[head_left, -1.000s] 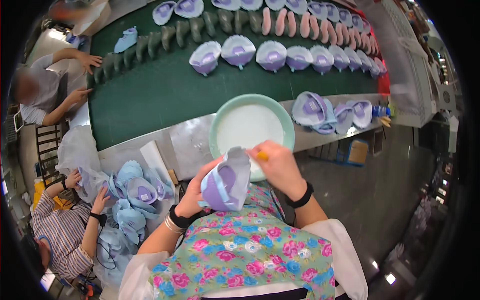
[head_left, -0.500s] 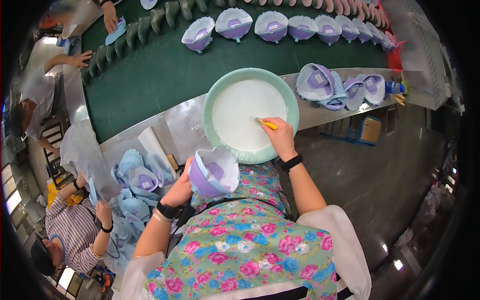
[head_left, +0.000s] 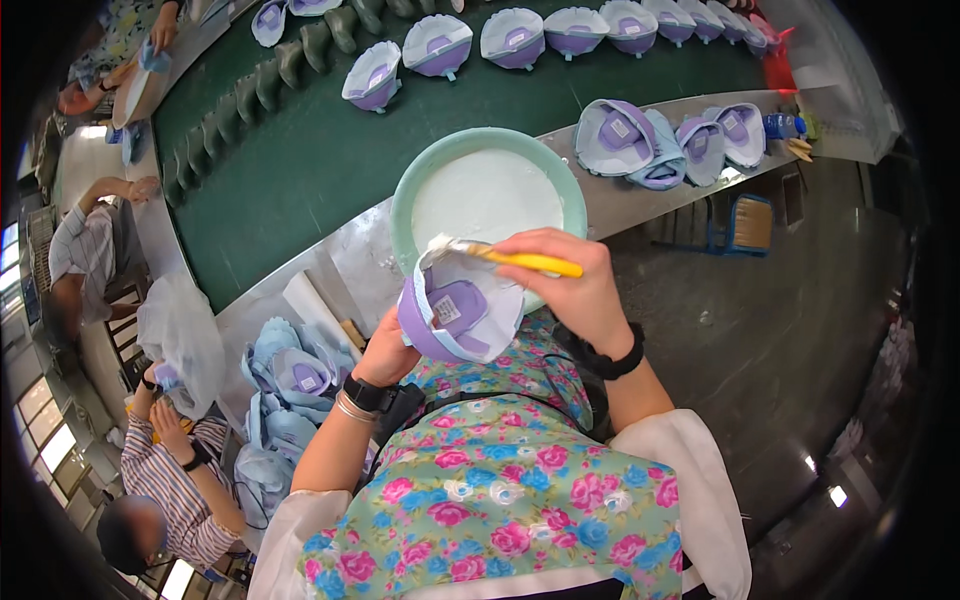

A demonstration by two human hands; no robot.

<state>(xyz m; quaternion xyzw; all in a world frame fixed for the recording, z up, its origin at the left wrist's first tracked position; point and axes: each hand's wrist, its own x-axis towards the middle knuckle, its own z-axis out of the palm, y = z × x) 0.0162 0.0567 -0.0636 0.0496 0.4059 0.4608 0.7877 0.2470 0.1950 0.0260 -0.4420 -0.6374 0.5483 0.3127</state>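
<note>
My left hand (head_left: 385,350) is closed on a purple and pale blue shoe upper (head_left: 418,318), whose whitish inside faces up with a small label in it. A paintbrush (head_left: 530,261) with a yellow handle is gripped in my right hand (head_left: 580,285). Its white-coated bristles touch the far rim of the upper. Just beyond both hands stands a pale green basin (head_left: 577,205) holding white liquid (head_left: 490,195); the upper covers part of its near rim.
A row of purple uppers (head_left: 513,40) and dark shoe lasts (head_left: 245,98) lines the green belt (head_left: 300,180). More uppers lie on the metal ledge at right (head_left: 615,140) and heaped at left (head_left: 285,385). Co-workers (head_left: 175,470) sit along the left; a stool (head_left: 750,222) stands right.
My right hand has lifted the brush out of the basin and brought it to the upper's rim. My left hand has moved the upper slightly right and up, tipping its inside toward me.
</note>
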